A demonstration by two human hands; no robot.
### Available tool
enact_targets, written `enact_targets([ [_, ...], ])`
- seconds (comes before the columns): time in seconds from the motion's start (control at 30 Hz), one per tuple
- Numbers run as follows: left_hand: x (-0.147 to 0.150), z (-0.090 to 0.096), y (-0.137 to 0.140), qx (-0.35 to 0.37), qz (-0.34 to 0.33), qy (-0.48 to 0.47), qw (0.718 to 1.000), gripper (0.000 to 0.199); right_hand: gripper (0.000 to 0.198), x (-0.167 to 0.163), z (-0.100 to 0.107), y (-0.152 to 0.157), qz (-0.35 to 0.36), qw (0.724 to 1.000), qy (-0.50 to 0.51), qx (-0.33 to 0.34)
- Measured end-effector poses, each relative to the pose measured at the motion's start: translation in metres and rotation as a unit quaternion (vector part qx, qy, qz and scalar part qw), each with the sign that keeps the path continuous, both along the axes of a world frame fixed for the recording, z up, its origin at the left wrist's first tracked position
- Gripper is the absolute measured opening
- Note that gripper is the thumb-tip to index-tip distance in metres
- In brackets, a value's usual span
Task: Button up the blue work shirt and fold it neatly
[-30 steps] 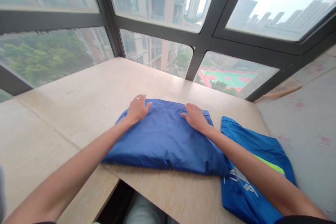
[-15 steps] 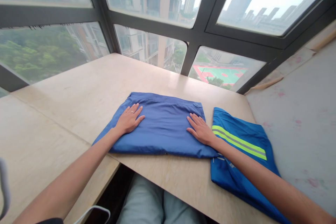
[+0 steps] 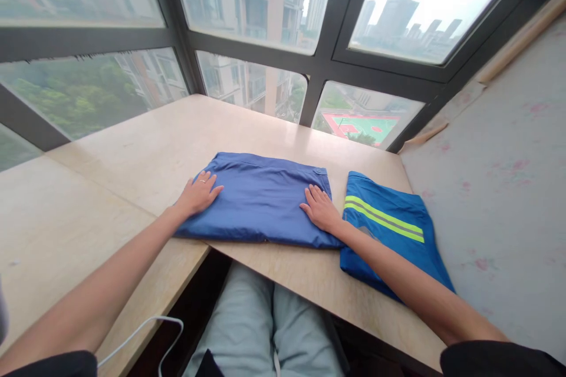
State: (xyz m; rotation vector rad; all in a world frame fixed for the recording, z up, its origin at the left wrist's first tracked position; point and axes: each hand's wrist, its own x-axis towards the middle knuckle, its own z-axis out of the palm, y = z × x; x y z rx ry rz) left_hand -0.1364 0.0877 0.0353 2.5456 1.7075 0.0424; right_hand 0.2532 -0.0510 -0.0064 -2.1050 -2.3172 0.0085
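Note:
A folded blue garment [image 3: 260, 200] lies flat on the pale stone-look ledge in front of me, a button showing near its far right corner. My left hand [image 3: 198, 193] rests palm down on its left side, fingers spread, a ring on one finger. On the garment's right side lies my right hand [image 3: 319, 207], also flat with the fingers apart. Just right of it is a second folded garment [image 3: 389, 235], brighter blue with a yellow-green and grey reflective stripe; my right forearm passes over its near part.
The ledge [image 3: 132, 141] ends at a front edge above my legs [image 3: 252, 318]. Windows with dark frames [image 3: 247, 54] stand behind it, and a flower-patterned wall [image 3: 495, 188] rises at the right. A white cable [image 3: 150, 319] hangs at the lower left.
My left hand has slid outward toward the garment's left edge. My right hand stays on the right side. The whole view has shifted slightly, showing more of my legs.

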Motion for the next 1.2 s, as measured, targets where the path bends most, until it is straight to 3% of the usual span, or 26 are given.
enact_targets([
  [0.1,0.019,0.006,-0.037,0.051,-0.013,-0.066,0.996,0.068,0.067,-0.008,0.002,0.002,-0.011,1.0,-0.011,0.011],
  [0.23,0.052,-0.003,-0.093,-0.033,-0.14,-0.122,0.982,0.073,0.07,-0.018,0.012,0.003,-0.023,0.999,-0.016,-0.017],
  [0.33,0.059,-0.017,-0.115,-0.042,-0.149,-0.117,0.981,0.07,0.076,-0.028,0.022,-0.008,-0.012,1.0,-0.018,-0.011],
  [0.43,0.051,-0.026,-0.119,-0.007,-0.146,-0.103,0.984,0.066,0.081,-0.04,0.026,-0.033,0.105,0.994,0.01,0.017],
  [0.53,0.042,-0.028,-0.116,0.006,-0.149,-0.088,0.985,0.066,0.082,-0.043,0.021,-0.06,0.227,0.973,0.038,-0.025],
  [0.77,0.024,-0.028,-0.11,-0.014,-0.148,-0.086,0.985,0.068,0.083,-0.018,0.021,-0.076,0.21,0.969,0.035,-0.124],
  [0.9,0.006,-0.028,-0.106,-0.003,-0.072,-0.074,0.995,0.062,0.092,-0.013,0.023,-0.073,0.215,0.964,0.032,-0.15],
  [1.03,-0.014,-0.018,-0.107,0.034,0.068,-0.044,0.996,0.06,0.097,-0.011,0.02,-0.075,0.225,0.963,0.023,-0.145],
  [1.13,-0.025,-0.007,-0.109,0.028,0.205,-0.057,0.977,0.057,0.1,-0.014,0.029,-0.074,0.225,0.958,-0.01,-0.178],
  [1.2,-0.031,-0.002,-0.112,0.04,0.296,-0.142,0.944,0.064,0.102,-0.022,0.043,-0.069,0.217,0.953,-0.038,-0.208],
])
